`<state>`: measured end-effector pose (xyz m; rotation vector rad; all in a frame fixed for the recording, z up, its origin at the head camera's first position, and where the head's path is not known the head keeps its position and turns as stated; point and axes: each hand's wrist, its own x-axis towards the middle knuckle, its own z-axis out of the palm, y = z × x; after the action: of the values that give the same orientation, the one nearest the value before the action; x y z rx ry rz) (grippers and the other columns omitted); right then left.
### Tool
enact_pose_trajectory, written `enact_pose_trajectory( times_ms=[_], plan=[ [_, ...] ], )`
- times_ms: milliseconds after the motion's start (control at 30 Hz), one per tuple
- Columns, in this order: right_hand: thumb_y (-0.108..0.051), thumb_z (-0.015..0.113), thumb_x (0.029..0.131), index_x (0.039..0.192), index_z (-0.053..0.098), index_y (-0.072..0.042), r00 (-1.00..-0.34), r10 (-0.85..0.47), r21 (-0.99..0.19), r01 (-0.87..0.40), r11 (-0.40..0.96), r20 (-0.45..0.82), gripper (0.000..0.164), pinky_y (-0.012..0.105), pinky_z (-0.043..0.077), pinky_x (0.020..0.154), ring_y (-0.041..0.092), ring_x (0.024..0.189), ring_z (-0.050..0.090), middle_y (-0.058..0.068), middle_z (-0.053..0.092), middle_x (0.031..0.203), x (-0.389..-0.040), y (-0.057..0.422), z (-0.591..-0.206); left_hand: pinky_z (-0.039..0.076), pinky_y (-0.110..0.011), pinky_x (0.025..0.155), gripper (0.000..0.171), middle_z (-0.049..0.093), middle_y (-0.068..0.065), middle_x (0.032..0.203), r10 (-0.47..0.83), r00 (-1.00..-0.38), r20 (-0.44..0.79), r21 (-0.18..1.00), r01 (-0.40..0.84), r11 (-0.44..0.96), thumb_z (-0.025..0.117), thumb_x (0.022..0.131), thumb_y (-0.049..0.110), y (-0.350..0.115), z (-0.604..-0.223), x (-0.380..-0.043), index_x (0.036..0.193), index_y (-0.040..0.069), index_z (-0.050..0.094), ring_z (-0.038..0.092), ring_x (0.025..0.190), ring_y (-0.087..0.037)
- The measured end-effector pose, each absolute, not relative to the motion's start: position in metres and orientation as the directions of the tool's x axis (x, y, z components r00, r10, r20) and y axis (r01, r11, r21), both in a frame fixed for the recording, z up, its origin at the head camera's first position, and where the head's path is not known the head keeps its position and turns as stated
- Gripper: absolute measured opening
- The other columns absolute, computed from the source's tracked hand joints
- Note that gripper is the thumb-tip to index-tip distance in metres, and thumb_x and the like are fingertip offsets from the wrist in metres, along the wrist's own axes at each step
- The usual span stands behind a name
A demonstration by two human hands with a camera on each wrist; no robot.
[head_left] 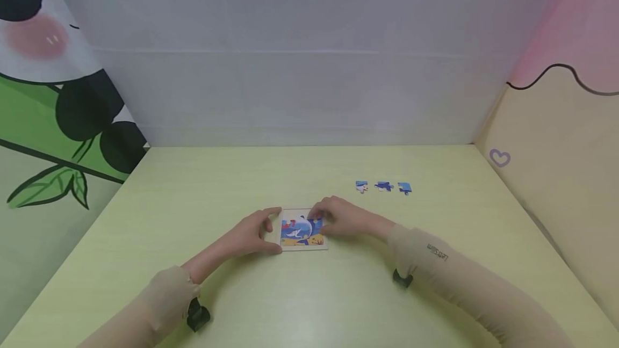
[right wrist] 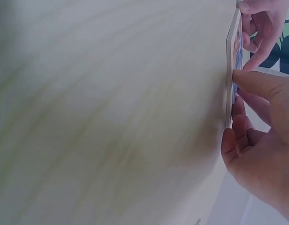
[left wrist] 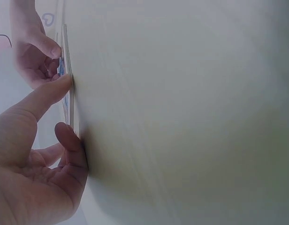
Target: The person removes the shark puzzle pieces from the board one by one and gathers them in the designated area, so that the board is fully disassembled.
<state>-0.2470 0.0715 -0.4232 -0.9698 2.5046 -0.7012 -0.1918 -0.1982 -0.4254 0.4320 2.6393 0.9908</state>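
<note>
A small jigsaw puzzle board (head_left: pixel 304 248) with a pale frame lies flat on the table, its picture showing blue sea, a whale or dolphin shape and a yellow bottom. My left hand (head_left: pixel 252 232) holds the board's left side, index finger at the upper corner and thumb at the lower one. Over the board's right part, my right hand (head_left: pixel 345 216) pinches a blue puzzle piece (head_left: pixel 316 224) between thumb and fingers, right at the picture surface. In the right wrist view, the right thumb (right wrist: pixel 257 82) overlaps the board edge; the fingers hide much of the piece.
Three loose puzzle pieces lie in a row beyond the right hand: a blue and white piece (head_left: pixel 361 186), a dark blue piece (head_left: pixel 384 186) and a lighter blue piece (head_left: pixel 404 188). A grey-white wall (head_left: pixel 309 95) stands behind the pale yellow table (head_left: pixel 193 187), with printed panels at both sides.
</note>
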Motion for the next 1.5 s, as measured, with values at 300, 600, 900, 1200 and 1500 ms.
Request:
enact_pose_trajectory(
  times_ms=[300,600,900,1200,1500],
  plan=[
    [-0.016,0.070,0.090,0.128,0.065,-0.025,-0.662,-0.729,-0.541,-0.555,0.632,-0.172,0.039,0.034,0.043,0.097,0.013,0.105,0.051,-0.003,0.063,0.114,-0.251,0.069,-0.422,0.038,-0.023,0.061,0.093,0.055,-0.005,0.098,0.369,-0.914,-0.167,0.664,0.172,0.728,0.088,0.072,0.025,-0.199,-0.428,-0.192,0.149,0.004,0.040,0.046,0.073,-0.015],
    [-0.014,0.071,0.088,0.127,0.066,-0.025,-0.685,-0.713,-0.529,-0.553,0.644,-0.151,0.040,0.035,0.042,0.097,0.014,0.108,0.049,-0.002,0.061,0.115,-0.247,0.068,-0.422,0.039,-0.023,0.062,0.094,0.055,-0.006,0.098,0.375,-0.912,-0.165,0.673,0.174,0.719,0.088,0.072,0.025,-0.200,-0.430,-0.193,0.149,0.004,0.039,0.046,0.073,-0.015],
    [-0.017,0.074,0.087,0.127,0.067,-0.026,-0.695,-0.706,-0.481,-0.578,0.659,-0.133,0.041,0.035,0.044,0.097,0.014,0.107,0.052,-0.001,0.063,0.114,-0.242,0.066,-0.420,0.039,-0.023,0.062,0.093,0.055,-0.006,0.099,0.375,-0.913,-0.162,0.670,0.177,0.721,0.088,0.072,0.026,-0.202,-0.431,-0.193,0.149,0.005,0.040,0.047,0.073,-0.015],
    [-0.021,0.075,0.085,0.128,0.067,-0.025,-0.658,-0.734,-0.478,-0.596,0.646,-0.172,0.043,0.034,0.044,0.096,0.013,0.106,0.052,-0.001,0.064,0.114,-0.247,0.067,-0.418,0.039,-0.022,0.062,0.092,0.055,-0.006,0.098,0.389,-0.909,-0.149,0.677,0.193,0.710,0.088,0.072,0.025,-0.203,-0.433,-0.192,0.148,0.004,0.041,0.046,0.074,-0.015],
    [-0.023,0.074,0.084,0.127,0.068,-0.026,-0.667,-0.736,-0.428,-0.635,0.643,-0.116,0.043,0.033,0.045,0.095,0.012,0.106,0.054,-0.004,0.065,0.116,-0.243,0.068,-0.418,0.039,-0.023,0.063,0.092,0.054,-0.005,0.099,0.374,-0.915,-0.152,0.680,0.177,0.712,0.088,0.071,0.025,-0.203,-0.436,-0.193,0.148,0.005,0.041,0.046,0.075,-0.015]
  ],
)
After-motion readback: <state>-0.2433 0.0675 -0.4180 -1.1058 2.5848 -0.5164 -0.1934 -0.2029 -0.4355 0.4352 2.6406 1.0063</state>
